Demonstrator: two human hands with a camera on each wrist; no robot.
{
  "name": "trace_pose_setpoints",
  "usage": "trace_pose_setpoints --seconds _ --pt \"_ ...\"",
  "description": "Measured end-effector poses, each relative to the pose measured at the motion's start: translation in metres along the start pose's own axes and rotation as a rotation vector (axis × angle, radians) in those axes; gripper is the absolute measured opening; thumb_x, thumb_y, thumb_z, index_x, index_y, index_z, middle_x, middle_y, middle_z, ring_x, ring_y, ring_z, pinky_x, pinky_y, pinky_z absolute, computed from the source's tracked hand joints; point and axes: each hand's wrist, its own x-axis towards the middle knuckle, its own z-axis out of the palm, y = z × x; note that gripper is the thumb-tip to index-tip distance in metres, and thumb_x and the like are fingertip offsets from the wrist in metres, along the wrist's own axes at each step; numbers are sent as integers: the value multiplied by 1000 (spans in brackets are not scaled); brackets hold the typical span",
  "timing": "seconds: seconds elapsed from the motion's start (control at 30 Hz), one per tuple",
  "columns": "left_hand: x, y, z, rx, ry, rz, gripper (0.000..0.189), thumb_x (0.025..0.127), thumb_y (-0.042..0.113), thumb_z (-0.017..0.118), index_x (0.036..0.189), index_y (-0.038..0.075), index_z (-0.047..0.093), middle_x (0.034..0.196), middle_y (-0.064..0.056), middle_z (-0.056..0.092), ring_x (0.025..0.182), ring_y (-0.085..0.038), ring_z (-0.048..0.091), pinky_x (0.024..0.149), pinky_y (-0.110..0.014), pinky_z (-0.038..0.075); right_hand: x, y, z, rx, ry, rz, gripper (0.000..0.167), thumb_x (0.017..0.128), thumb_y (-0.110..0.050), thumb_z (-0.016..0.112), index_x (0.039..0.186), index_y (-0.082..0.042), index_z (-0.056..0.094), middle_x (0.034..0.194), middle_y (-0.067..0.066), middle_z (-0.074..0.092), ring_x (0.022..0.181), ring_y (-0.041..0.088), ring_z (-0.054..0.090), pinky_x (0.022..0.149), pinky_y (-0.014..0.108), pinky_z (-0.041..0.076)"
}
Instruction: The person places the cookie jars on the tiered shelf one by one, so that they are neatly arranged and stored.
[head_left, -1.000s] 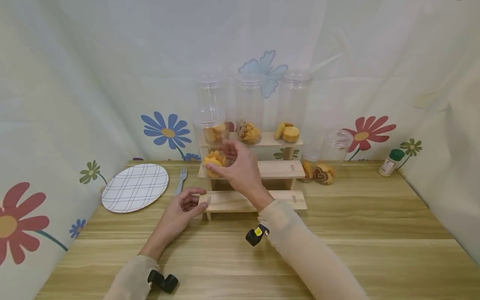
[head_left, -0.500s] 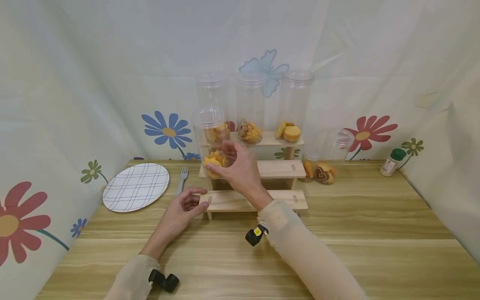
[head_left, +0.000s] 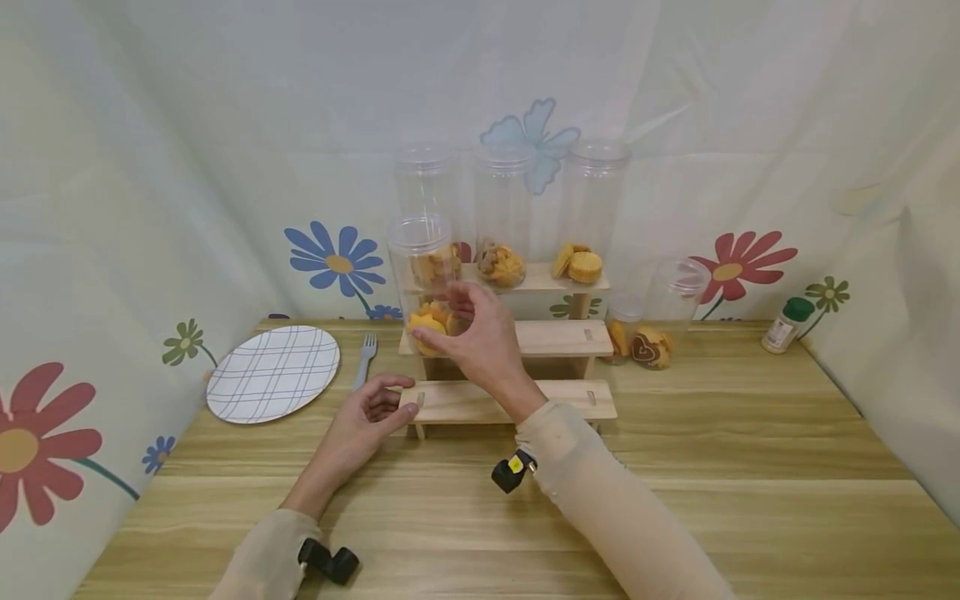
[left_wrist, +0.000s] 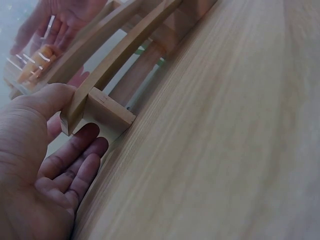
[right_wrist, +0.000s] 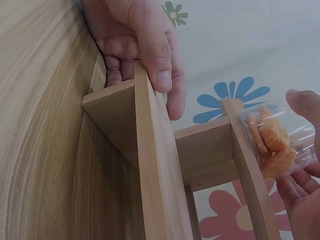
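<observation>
Centre of the head view: the right hand (head_left: 480, 337) has its grip wrapped around a clear jar (head_left: 425, 279) of orange biscuits, fingers and thumb curled round its lower part, right at the left end of the middle step of the wooden stepped rack (head_left: 555, 337). From the right wrist view, that jar (right_wrist: 272, 142) sits at the right edge of the frame, against the edge of the step; whether its base rests on the wood I cannot tell.

Lower down, just left of centre, the left hand (head_left: 367, 417) pinches the left end of the bottom step (head_left: 495, 402), thumb on top of the board, fingers curled beneath. The left wrist view confirms it: thumb (left_wrist: 45, 102) pressed on the plank's end, fingers (left_wrist: 75, 165) tucked under by the leg block.

On the top step, in the upper centre, three tall clear jars (head_left: 502, 217) stand in a row. To the right of the rack, two smaller jars (head_left: 660, 321) stand on the table (head_left: 750, 467), and a green-capped bottle (head_left: 782, 325) stands far right. Left of the rack lie a checked plate (head_left: 273, 373) and, just beside it, a fork (head_left: 363, 358).
</observation>
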Motion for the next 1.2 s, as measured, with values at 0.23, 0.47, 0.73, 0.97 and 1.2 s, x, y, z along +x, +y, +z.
trace_pose_setpoints --seconds 0.23,0.47,0.73,0.97,1.2 --pt "1 0 1 -6 0 -3 40 106 25 82 142 15 68 115 -13 79 105 -23 74 92 -26 57 -1 2 0 -22 12 -12 66 88 -36 99 141 -11 68 140 12 69 127 23 69 110 34 57" --pt "1 0 1 -9 0 3 40 106 25 82 142 14 69 114 -13 79 105 -23 74 91 -26 57 -2 3 0 -56 14 -19 65 88 -39 98 140 -11 72 138 9 68 123 22 69 108 38 58" --pt "1 0 0 -9 3 0 40 105 25 82 142 14 68 114 -13 78 104 -23 74 90 -26 57 -4 3 -3 -47 4 -18 66 88 -38 99 142 -11 69 140 8 68 125 22 68 110 39 57" --pt "1 0 0 0 3 2 41 105 25 82 142 14 68 114 -13 78 104 -24 73 90 -26 57 -11 0 -16 -38 21 -32 80 87 -35 100 151 -8 62 140 10 70 129 29 68 112 39 56" --pt "0 0 0 0 5 -12 41 105 26 82 142 14 68 115 -13 78 106 -25 73 92 -26 57 -22 -7 -39 -1 60 -58 83 87 -28 100 155 -2 60 141 11 72 129 28 70 113 46 55"
